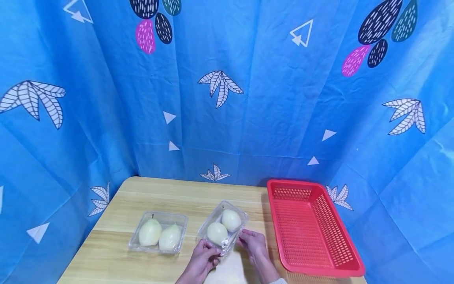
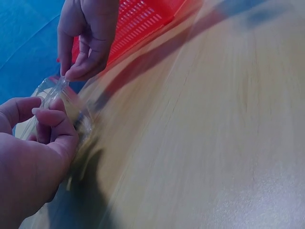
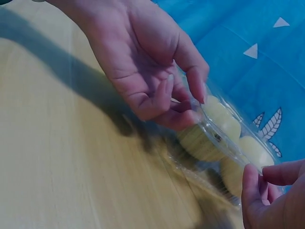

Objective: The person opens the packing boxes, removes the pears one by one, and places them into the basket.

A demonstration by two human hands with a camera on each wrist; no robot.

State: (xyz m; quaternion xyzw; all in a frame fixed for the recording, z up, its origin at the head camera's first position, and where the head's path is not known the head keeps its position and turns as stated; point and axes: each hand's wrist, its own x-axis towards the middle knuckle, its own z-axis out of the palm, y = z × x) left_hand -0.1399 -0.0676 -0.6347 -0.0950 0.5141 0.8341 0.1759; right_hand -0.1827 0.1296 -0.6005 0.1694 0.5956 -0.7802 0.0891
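Note:
A clear plastic clamshell box [image 1: 212,216] with two pale yellow-green pears [image 1: 231,220] inside sits tilted at the middle of the table. My left hand [image 1: 203,258] pinches its rim at the near corner, thumb and fingertips on the plastic. On the box's right edge, my right hand [image 1: 254,243] pinches the rim as well. Both hands show at the rim in the right wrist view, the left hand [image 3: 147,67] above and the right hand [image 3: 279,195] at lower right. The lid appears closed over the pears.
To the left stands a second clear box [image 1: 177,221] holding two pears [image 1: 150,232]. A red plastic basket [image 1: 276,221] with slotted walls lies at the right side of the wooden table [image 1: 106,248]. Blue patterned cloth [image 1: 220,130] hangs behind and on both sides.

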